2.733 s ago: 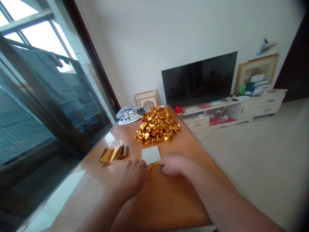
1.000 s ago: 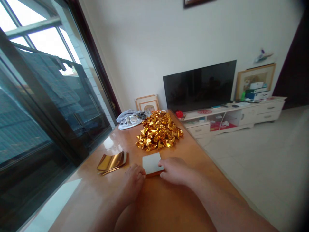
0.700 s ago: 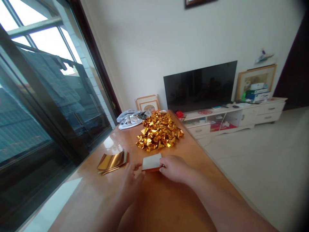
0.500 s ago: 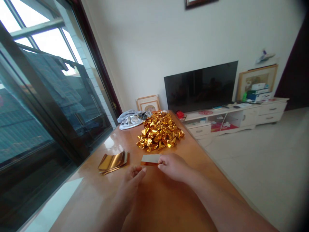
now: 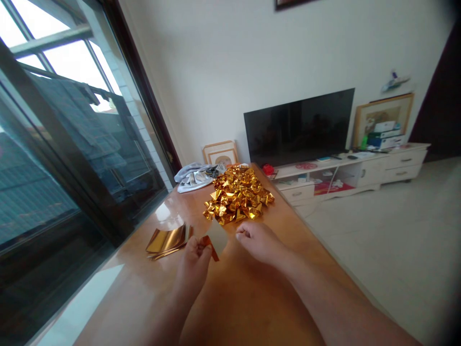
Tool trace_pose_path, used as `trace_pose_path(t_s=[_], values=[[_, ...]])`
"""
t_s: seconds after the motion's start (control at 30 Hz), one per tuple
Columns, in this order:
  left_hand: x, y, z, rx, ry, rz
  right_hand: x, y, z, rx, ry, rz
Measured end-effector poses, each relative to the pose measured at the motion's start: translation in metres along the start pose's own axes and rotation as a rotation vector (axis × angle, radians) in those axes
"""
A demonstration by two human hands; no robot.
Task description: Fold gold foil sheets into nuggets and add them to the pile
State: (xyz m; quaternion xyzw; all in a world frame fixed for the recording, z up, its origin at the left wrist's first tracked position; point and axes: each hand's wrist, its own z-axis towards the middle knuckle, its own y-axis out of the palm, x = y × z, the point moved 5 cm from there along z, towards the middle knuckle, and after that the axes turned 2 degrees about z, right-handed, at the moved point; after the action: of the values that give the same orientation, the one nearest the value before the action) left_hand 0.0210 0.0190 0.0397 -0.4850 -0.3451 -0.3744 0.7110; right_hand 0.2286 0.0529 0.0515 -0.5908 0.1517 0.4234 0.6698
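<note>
My left hand (image 5: 194, 262) pinches a folded sheet of gold foil paper (image 5: 215, 239) and holds it tilted just above the wooden table (image 5: 248, 298); its white back faces me. My right hand (image 5: 256, 240) hovers a little to the right of the sheet, fingers curled in, holding nothing that I can see. Beyond both hands lies a heap of folded gold foil pieces (image 5: 236, 194). A stack of flat gold sheets (image 5: 167, 239) rests to the left of my left hand.
A grey-white cloth (image 5: 196, 175) lies at the table's far end near a framed picture (image 5: 220, 153). A glass sliding door (image 5: 72, 144) runs along the left. A television (image 5: 298, 126) on a white cabinet (image 5: 356, 168) stands at the back right.
The sheet lay flat under both hands. My right hand lifted its right edge, then let go, and my left hand now holds the sheet raised and tilted.
</note>
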Motion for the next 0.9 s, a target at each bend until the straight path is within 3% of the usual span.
trace_pose_path(t_s=[0.13, 0.23, 0.33, 0.5, 0.7, 0.9], values=[[0.023, -0.008, 0.003, 0.044, 0.297, 0.485, -0.004, -0.009, -0.001, 0.088, 0.016, -0.041], [0.034, 0.005, -0.002, -0.093, 0.459, 0.722, -0.007, -0.01, -0.002, 0.094, -0.012, -0.093], [0.033, 0.022, -0.009, -0.251, 0.511, 0.822, -0.011, -0.006, -0.003, 0.055, -0.102, -0.154], [0.021, 0.039, -0.016, -0.398, 0.51, 0.799, -0.014, 0.015, -0.01, -0.138, -0.266, -0.291], [0.018, 0.039, -0.021, -0.423, 0.478, 0.632, -0.008, 0.03, -0.012, -0.258, -0.284, -0.402], [-0.001, 0.027, -0.016, -0.388, 0.345, 0.497, -0.001, 0.032, -0.009, -0.304, -0.223, -0.306]])
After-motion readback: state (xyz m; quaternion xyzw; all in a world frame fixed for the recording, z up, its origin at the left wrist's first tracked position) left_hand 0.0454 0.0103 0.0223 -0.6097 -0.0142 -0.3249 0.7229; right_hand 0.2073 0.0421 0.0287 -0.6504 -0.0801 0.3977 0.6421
